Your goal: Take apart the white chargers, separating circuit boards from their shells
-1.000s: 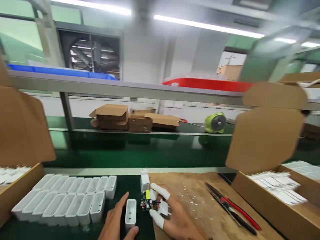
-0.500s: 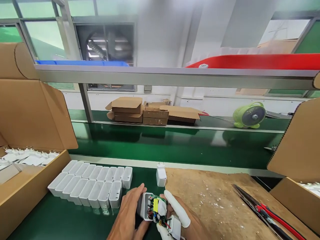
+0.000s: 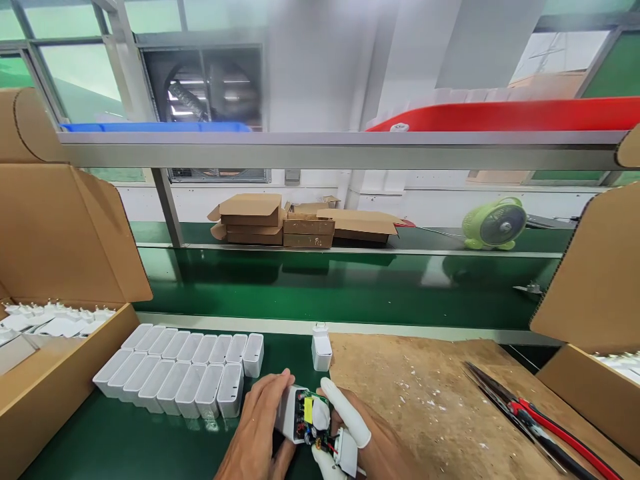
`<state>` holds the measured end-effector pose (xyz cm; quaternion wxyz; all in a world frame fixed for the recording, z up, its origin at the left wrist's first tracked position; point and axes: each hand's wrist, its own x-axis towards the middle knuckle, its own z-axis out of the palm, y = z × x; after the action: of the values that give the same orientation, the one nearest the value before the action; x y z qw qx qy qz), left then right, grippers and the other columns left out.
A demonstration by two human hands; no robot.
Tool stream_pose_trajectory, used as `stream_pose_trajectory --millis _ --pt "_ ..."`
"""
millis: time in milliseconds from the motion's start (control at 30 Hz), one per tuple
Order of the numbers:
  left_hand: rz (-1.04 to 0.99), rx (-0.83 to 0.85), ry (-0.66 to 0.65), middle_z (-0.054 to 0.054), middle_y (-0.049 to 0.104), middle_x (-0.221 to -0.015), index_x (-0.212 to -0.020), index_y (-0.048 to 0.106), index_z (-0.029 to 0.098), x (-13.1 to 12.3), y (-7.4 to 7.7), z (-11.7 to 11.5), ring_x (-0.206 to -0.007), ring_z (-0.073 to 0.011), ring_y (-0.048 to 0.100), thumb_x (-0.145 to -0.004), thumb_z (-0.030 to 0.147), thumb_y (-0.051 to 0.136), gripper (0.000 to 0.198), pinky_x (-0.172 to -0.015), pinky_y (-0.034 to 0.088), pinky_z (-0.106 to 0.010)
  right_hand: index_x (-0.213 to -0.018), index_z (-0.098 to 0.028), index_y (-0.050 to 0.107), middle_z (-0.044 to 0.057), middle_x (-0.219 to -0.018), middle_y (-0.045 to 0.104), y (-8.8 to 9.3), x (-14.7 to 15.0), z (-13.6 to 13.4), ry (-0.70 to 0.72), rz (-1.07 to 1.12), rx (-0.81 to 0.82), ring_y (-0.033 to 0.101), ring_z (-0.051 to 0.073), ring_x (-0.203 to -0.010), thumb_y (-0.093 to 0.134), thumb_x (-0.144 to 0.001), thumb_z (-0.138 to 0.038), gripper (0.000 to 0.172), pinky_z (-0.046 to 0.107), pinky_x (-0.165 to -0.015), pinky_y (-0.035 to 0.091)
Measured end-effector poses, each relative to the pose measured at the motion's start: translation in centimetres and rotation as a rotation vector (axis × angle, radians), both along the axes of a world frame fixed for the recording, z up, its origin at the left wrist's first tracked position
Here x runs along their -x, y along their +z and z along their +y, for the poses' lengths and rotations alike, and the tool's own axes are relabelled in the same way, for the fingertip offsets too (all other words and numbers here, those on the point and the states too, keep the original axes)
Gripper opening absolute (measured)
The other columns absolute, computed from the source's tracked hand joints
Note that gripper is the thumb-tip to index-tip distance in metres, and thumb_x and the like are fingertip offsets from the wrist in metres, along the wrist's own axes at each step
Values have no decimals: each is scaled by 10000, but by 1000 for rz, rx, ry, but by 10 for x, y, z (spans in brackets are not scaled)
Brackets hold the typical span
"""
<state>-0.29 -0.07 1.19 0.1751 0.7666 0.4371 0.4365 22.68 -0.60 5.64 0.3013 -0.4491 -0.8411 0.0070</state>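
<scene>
My left hand (image 3: pixel 260 427) is closed around a white plastic charger case (image 3: pixel 287 415), its open side turned to the right. In my right hand (image 3: pixel 367 430), with white covers on the thumb and a finger, is a circuit board (image 3: pixel 316 415) with a yellow part and wires. The board's left end sits partly inside the mouth of the case. A small white plug piece (image 3: pixel 346 452) hangs on wires at the board's lower right, by my right fingers. To the left stand two rows of white cases (image 3: pixel 165 383), open side up.
A lone white piece (image 3: pixel 321 350) stands beside the brown board (image 3: pixel 425 393). Pliers with red handles (image 3: pixel 530 407) lie at right, alongside tweezers. Open cartons (image 3: pixel 75 373) with white parts flank both sides. Behind are cardboard boxes (image 3: pixel 255 217) and a green fan (image 3: pixel 495 225).
The circuit board has gone a little deeper into the case, my right hand moving slightly left with it. The view has shifted slightly.
</scene>
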Motion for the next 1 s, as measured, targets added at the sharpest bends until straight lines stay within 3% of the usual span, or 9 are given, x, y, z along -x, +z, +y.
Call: stream_pose_trajectory --millis 133,233,400,633,767,1000 --pt "15 22 -6 -203 520 -1568 -1670 306 288 0 -2 -1 -1467 -346 531 -1015 118 485 700 -1187 505 -558 -1642 -289 331 80 -1201 769 -3 -1 -1 -19 -69 -36 785 253 -935 613 -844 -180 854 366 -938 641" --pt "26 32 -3 -190 512 -1575 -1667 301 304 1 -4 -1 -1481 -340 516 -1014 112 470 702 -1195 496 -566 -1654 -266 294 84 -1186 771 3 0 -2 -7 -83 -59 783 251 -936 609 -870 -184 849 349 -911 637" --pt "18 12 -1 -164 515 -1583 -1667 288 323 1 -6 -1 -1482 -336 505 -1004 106 489 726 -1183 516 -541 -1604 -283 372 64 -1151 776 17 3 -4 7 -86 -23 774 255 -904 633 -825 -172 830 339 -854 632" --pt "28 0 -12 -163 517 -1573 -1660 286 320 3 -8 1 -1465 -329 521 -989 84 494 741 -1182 525 -532 -1509 -279 453 74 -1191 759 17 3 -3 5 -110 40 761 257 -901 619 -831 -170 707 344 -784 620" --pt "78 -7 -42 -166 524 -1574 -1673 225 332 7 -7 3 -1483 -327 520 -1007 103 515 761 -1166 546 -512 -1552 -271 388 85 -1205 746 16 5 -3 28 -87 64 751 268 -987 587 -876 -159 713 369 -844 616" --pt "97 -17 -34 -161 564 -1548 -1657 248 330 9 -4 3 -1474 -332 548 -1002 107 543 753 -1142 571 -505 -1634 -256 269 92 -1176 731 12 3 -2 69 -39 114 729 254 -942 566 -863 -118 838 378 -853 604"
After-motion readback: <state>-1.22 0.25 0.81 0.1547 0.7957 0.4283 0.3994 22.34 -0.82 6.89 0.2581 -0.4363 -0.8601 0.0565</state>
